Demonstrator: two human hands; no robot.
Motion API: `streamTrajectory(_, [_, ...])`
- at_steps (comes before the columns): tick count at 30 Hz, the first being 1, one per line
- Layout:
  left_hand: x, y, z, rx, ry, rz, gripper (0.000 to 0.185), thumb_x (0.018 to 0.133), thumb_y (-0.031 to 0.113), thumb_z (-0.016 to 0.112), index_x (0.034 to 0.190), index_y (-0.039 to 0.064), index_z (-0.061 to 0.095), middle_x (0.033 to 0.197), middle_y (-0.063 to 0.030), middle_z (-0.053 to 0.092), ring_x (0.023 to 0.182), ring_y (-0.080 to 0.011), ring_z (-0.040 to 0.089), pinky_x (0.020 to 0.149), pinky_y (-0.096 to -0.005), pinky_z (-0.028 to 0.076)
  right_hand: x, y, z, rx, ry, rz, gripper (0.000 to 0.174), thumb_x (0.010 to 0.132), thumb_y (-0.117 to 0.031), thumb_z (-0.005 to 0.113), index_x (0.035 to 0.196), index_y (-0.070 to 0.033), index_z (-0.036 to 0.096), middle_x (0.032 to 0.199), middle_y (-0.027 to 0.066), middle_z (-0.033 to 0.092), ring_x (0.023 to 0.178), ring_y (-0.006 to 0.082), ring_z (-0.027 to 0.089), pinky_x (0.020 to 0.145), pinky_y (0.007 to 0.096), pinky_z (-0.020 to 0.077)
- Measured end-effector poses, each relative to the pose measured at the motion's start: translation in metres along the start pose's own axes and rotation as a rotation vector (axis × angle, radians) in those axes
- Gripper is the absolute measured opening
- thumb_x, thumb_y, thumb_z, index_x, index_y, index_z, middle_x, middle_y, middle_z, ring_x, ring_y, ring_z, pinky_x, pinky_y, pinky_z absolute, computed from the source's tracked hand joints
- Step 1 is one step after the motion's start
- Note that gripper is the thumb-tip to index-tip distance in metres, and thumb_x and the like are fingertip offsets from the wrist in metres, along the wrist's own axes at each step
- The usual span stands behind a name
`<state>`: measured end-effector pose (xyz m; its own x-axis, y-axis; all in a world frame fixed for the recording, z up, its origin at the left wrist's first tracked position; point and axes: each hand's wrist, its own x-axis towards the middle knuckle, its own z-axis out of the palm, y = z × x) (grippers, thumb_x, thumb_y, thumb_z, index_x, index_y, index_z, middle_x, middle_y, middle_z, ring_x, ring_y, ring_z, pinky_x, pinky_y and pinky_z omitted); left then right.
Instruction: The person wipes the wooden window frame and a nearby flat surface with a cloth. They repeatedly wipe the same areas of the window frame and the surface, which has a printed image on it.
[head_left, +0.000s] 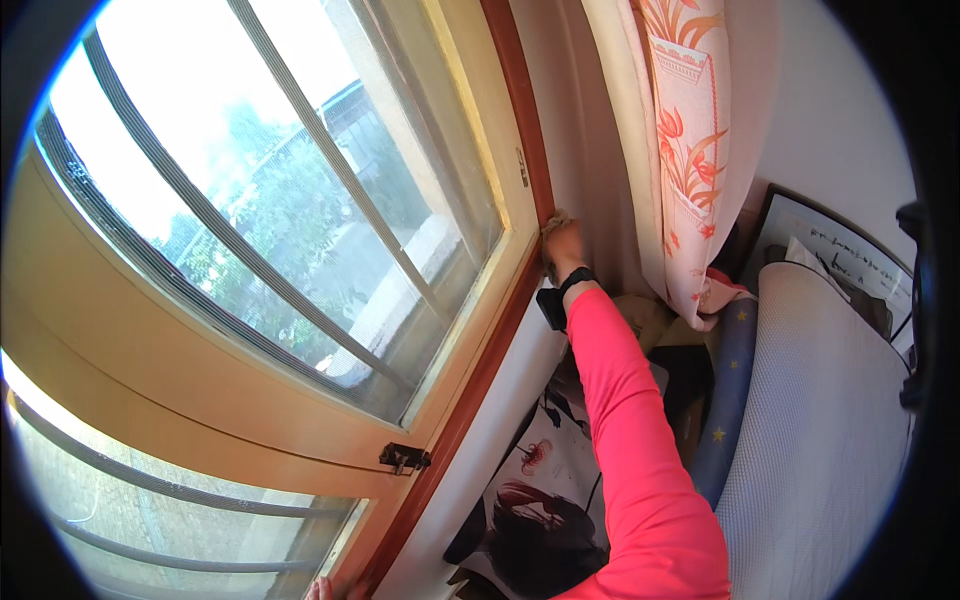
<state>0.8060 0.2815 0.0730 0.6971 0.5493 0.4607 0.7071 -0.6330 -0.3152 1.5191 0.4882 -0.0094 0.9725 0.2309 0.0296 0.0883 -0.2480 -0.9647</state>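
Observation:
My right hand (564, 241) grips a bunched tan cloth (556, 219) against the reddish-brown outer frame (517, 304) of a window, near its lower right corner. A black band with a dark device (553, 307) circles that wrist, and a bright pink sleeve covers the arm. The wooden window sash (300, 442) is yellowish, with glass and dark bars (330, 165) behind it. Only the fingertips of my left hand (319, 589) show at the bottom edge, by the window frame; the rest is out of view.
A black metal latch (405, 457) sits on the sash. Beside my right hand hang a plain curtain (585, 135) and a pink-and-white floral fabric (690, 135). Below are a printed picture panel (544, 480), a blue star-patterned roll (731, 390), a white textured covering (817, 427) and a framed piece with writing (802, 214).

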Motion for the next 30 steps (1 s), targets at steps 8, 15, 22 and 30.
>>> streamTrajectory(8, [0.002, 0.003, -0.005, 0.016, 0.034, -0.048, 0.009, 0.086, 0.017, 0.069, 0.095, 0.018, 0.072, 0.128, -0.0218, 0.055, 0.119, -0.0418, 0.050, 0.101, -0.0530, 0.037, 0.019, -0.053, -0.006, 0.005, 0.042, -0.078, 0.049, 0.088, -0.035, 0.059, 0.116, 0.005, 0.050, 0.112, 0.0323, 0.061, 0.107, 0.0475, 0.059, 0.092, 0.0494, 0.0484])
streamTrajectory(15, [-0.013, -0.006, 0.015, -0.145, 0.026, -0.199, 0.010, 0.085, 0.016, 0.069, 0.094, 0.018, 0.072, 0.128, -0.0228, 0.054, 0.118, -0.0426, 0.049, 0.101, -0.0542, 0.038, 0.032, -0.172, -0.039, 0.066, 0.136, -0.349, 0.054, 0.088, -0.038, 0.061, 0.116, 0.006, 0.047, 0.114, 0.0343, 0.059, 0.107, 0.0488, 0.058, 0.092, 0.0502, 0.0477])
streamTrajectory(22, [0.001, 0.006, -0.004, -0.131, 0.089, -0.095, 0.012, 0.084, 0.012, 0.068, 0.095, 0.017, 0.071, 0.129, -0.0229, 0.052, 0.119, -0.0432, 0.047, 0.101, -0.0547, 0.038, 0.026, -0.269, -0.074, 0.079, 0.131, -0.515, 0.058, 0.088, -0.037, 0.061, 0.116, 0.010, 0.043, 0.118, 0.0335, 0.057, 0.110, 0.0487, 0.056, 0.090, 0.0510, 0.0488])
streamTrajectory(30, [0.007, 0.005, -0.006, -0.145, 0.069, -0.099, 0.018, 0.082, 0.008, 0.066, 0.095, 0.019, 0.071, 0.131, -0.0229, 0.048, 0.120, -0.0435, 0.045, 0.101, -0.0541, 0.039, 0.056, -0.274, -0.057, -0.102, 0.235, -0.760, 0.052, 0.091, -0.036, 0.055, 0.118, 0.006, 0.044, 0.111, 0.0356, 0.059, 0.104, 0.0489, 0.059, 0.090, 0.0497, 0.0497])
